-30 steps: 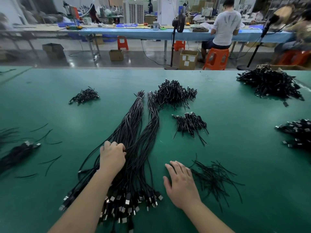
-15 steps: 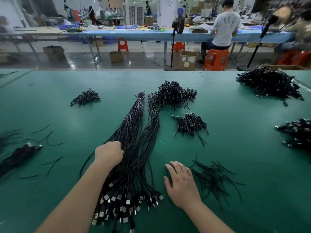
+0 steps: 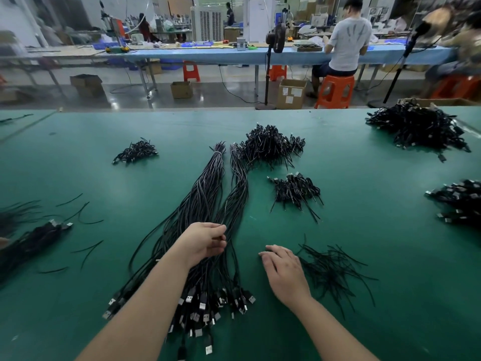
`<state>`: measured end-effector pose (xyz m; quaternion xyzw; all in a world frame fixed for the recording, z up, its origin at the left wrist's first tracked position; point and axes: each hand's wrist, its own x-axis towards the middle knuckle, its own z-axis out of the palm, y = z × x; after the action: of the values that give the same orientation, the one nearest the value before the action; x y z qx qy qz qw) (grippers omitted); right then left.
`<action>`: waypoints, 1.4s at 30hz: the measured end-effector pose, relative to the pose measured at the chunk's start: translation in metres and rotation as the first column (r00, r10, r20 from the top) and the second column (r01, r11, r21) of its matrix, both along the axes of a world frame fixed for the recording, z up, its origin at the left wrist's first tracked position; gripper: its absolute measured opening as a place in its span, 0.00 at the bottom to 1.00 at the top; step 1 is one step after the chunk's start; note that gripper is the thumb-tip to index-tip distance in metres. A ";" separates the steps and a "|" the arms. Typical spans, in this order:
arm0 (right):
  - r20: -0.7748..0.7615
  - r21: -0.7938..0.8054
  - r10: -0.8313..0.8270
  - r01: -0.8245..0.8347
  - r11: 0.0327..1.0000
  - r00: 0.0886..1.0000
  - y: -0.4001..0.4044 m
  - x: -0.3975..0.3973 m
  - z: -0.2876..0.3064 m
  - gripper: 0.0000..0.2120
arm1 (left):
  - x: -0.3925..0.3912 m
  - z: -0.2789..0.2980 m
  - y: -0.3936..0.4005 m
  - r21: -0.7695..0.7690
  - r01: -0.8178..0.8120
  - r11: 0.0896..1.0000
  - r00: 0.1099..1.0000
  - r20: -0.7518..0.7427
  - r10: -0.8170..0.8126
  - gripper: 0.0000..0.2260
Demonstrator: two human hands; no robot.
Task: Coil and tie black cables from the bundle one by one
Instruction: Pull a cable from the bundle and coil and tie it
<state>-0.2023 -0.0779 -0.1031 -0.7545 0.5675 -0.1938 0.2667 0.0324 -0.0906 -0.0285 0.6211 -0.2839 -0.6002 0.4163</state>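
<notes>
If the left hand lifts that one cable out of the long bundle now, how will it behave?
Probably floppy: the long bundle's strands curve loosely over the green table. The cable that the left hand pinches looks thin and light, so it may sag. Its plug end lies among crowded plugs and could snag.

Both your forearms come into view bare from the bottom edge, with no sleeve, cuff or glove on either one. Your left hand (image 3: pixel 205 241) wears no ring, watch or band that shows, and neither does your right hand (image 3: pixel 285 272). Both wrists are uncovered too. Your fingernails on the right hand look short and unpainted. Above the forearms, nothing of your clothing is in view.
</notes>
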 end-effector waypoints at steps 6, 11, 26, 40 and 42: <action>0.467 0.262 -0.078 -0.054 0.964 0.881 0.006 0.009 0.053 0.14 | -0.031 -0.005 0.003 0.030 -0.196 0.980 0.931 -0.307 0.196 0.04; 0.469 0.195 0.033 -0.140 0.971 0.883 0.007 0.008 0.099 0.10 | -0.044 -0.007 -0.002 0.040 -0.305 0.951 0.896 -0.328 0.301 0.04; 0.903 0.187 -0.067 -0.249 0.950 0.424 0.001 -0.018 0.166 0.09 | -0.068 0.014 0.016 -0.402 0.585 0.705 0.527 0.849 0.047 0.11; 0.991 0.105 -0.097 0.086 0.991 -0.095 -0.027 -0.096 0.236 0.06 | -0.034 -0.035 0.043 -0.104 0.533 0.839 0.445 0.878 -0.174 0.16; 0.989 0.133 -0.122 0.130 0.983 -0.083 -0.033 -0.112 0.238 0.08 | -0.028 -0.037 0.046 -0.117 0.507 0.854 0.471 0.867 -0.161 0.16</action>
<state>-0.3141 -0.1112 0.1352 -0.3171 0.2594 -0.7085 0.5747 0.0041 -0.0448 -0.0653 0.6724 -0.6688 -0.2395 0.2080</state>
